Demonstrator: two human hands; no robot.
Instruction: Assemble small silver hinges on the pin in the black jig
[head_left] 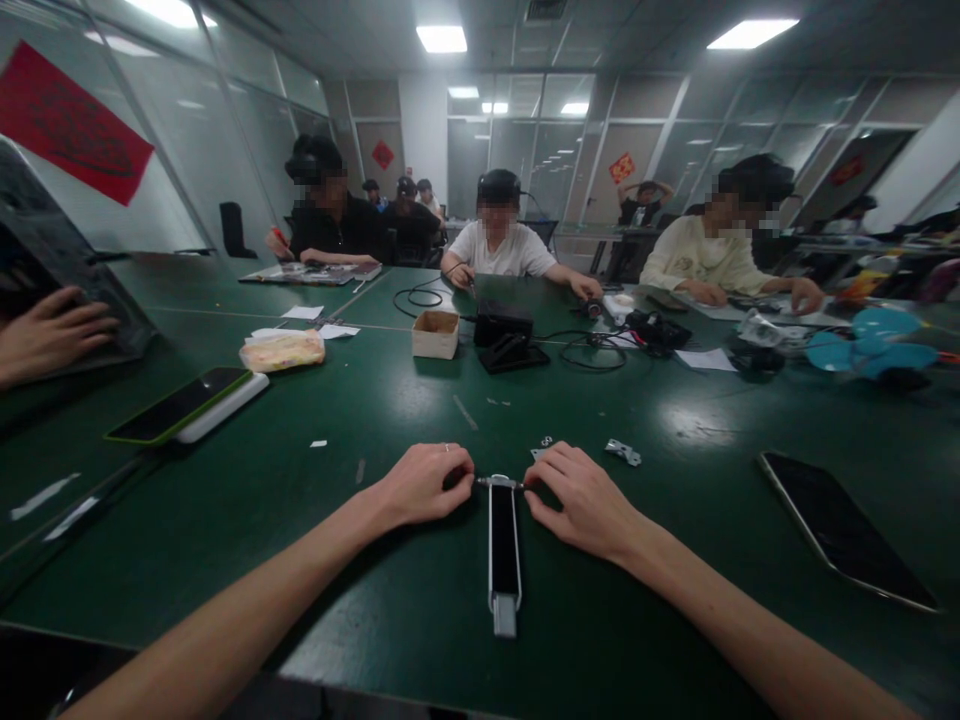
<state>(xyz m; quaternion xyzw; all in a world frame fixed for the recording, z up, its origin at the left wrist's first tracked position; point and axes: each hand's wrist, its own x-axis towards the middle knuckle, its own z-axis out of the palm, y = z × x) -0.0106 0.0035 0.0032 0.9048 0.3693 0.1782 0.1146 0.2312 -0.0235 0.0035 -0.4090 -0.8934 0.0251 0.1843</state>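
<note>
A slim black and silver device [504, 545] lies lengthwise on the green table [315, 560] in front of me. My left hand [420, 485] is closed in a pinch around a thin tool [487, 482] whose tip reaches the device's far end. My right hand [581, 498] rests with curled fingers against that same far end, steadying it. Small metal parts [622, 452] lie just beyond my right hand.
A phone [844, 528] lies at the right, and a phone on a white pad [184, 405] at the left. A small cardboard box [436, 333], a plastic bag [282, 350], black gadgets and cables [592, 350] sit mid-table. Several people sit along the far side; another person's hand [49, 335] is at the left.
</note>
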